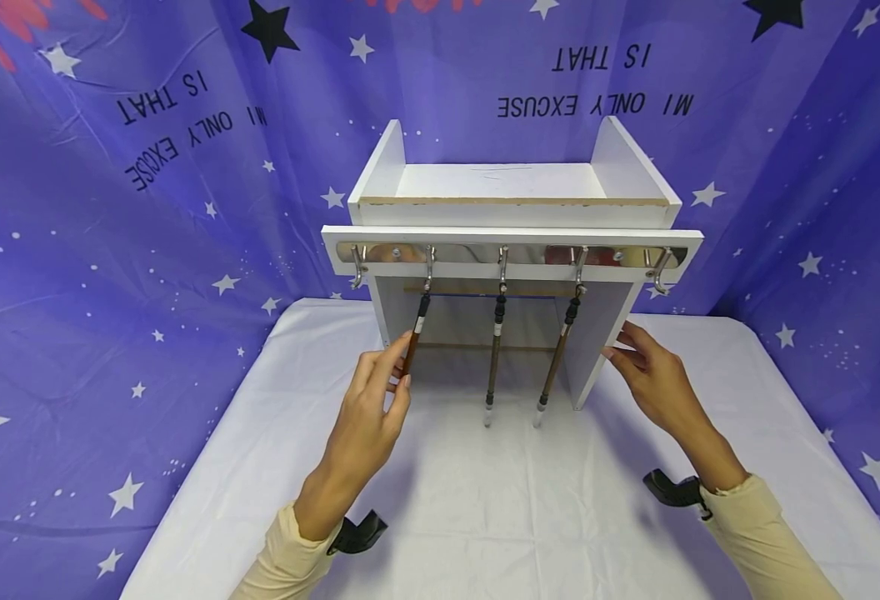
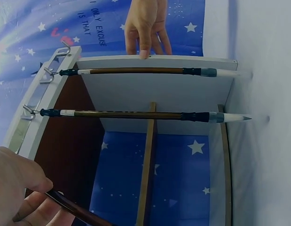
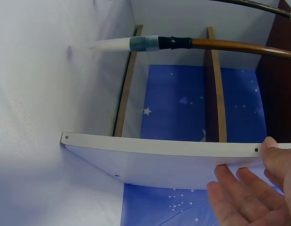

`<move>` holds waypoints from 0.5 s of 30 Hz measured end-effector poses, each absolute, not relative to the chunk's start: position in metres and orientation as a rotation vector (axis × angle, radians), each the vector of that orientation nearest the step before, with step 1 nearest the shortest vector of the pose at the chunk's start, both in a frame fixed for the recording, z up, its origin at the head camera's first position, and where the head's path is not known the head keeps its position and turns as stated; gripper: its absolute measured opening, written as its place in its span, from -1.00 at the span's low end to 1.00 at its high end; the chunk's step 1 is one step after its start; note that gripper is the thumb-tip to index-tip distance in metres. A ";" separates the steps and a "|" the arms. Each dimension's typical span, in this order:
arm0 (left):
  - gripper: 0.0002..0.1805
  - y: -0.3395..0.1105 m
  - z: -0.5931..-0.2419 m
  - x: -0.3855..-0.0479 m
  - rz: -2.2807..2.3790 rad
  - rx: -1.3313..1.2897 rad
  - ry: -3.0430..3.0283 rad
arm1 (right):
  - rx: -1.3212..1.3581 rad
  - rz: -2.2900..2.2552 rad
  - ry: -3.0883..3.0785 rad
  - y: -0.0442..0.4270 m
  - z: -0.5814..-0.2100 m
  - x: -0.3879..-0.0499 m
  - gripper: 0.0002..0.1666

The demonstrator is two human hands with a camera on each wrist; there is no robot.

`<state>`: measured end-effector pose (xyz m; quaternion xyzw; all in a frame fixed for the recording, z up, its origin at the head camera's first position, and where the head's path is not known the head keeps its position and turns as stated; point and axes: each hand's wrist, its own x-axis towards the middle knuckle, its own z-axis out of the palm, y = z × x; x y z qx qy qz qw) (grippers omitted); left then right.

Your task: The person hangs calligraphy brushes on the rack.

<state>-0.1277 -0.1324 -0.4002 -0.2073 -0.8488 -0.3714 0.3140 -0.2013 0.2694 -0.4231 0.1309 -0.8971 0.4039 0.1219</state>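
Note:
My left hand (image 1: 365, 417) pinches the handle of the leftmost calligraphy brush (image 1: 412, 346), which hangs tilted from a hook; its lower end is hidden in the head view. Two more calligraphy brushes, the middle one (image 1: 495, 350) and the right one (image 1: 557, 354), hang beside it from their own hooks. White bristle tips show on these two in the left wrist view. On the right, my right hand (image 1: 656, 379) touches the side panel (image 3: 159, 147) of the white shelf (image 1: 515, 215). Its thumb rests on the panel's front edge, with the loosely bent fingers along the outer face.
A metal hook strip (image 1: 477, 253) runs along the white front board; its outermost hooks carry nothing. The shelf stands on a white-covered table (image 1: 470, 517). Purple-blue curtains (image 1: 95, 292) with stars and lettering enclose the back and sides.

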 end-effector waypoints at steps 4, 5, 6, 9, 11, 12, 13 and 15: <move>-0.28 -0.132 -0.404 -0.131 -0.989 -0.540 -2.249 | 0.388 1.175 -2.614 0.269 -0.423 -0.202 -0.36; -0.29 -0.132 -0.405 -0.132 -0.994 -0.539 -2.251 | 0.389 1.173 -2.612 0.269 -0.424 -0.202 -0.36; -0.29 -0.132 -0.406 -0.133 -0.998 -0.537 -2.251 | 0.392 1.176 -2.609 0.269 -0.424 -0.202 -0.37; -0.30 -0.132 -0.409 -0.135 -1.014 -0.528 -2.256 | 0.395 1.179 -2.609 0.269 -0.424 -0.202 -0.37; -0.30 -0.131 -0.410 -0.136 -1.013 -0.529 -2.249 | 0.396 1.181 -2.608 0.269 -0.424 -0.202 -0.37; -0.30 -0.131 -0.411 -0.137 -1.012 -0.531 -2.244 | 0.397 1.182 -2.608 0.269 -0.424 -0.202 -0.36; -0.29 -0.131 -0.411 -0.137 -1.011 -0.532 -2.240 | 0.395 1.180 -2.609 0.269 -0.424 -0.202 -0.36; -0.29 -0.131 -0.412 -0.138 -1.010 -0.536 -2.233 | 0.390 1.180 -2.610 0.269 -0.423 -0.201 -0.36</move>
